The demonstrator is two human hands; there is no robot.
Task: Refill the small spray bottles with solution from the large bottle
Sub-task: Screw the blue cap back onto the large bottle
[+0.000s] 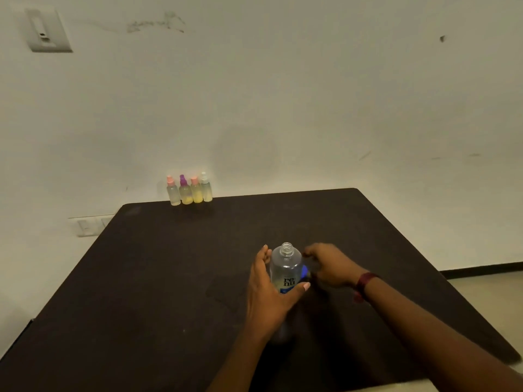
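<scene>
The large clear bottle (285, 268) with a "renu" label stands upright and uncapped in the middle of the dark table (158, 278). My left hand (267, 295) grips its body, thumb across the label and fingers behind it. Just right of the bottle, my right hand (329, 265) has its fingers curled over a small blue cap (305, 271) low by the table top. Several small spray bottles (189, 190) with pink, purple and white tops stand in a row at the table's far left edge, each holding pale yellowish liquid.
A pale wall runs right behind the table, with a switch plate (48, 31) high on the left and sockets (90, 226) low beside the table's left corner. The table's right edge (441, 278) drops to a light floor.
</scene>
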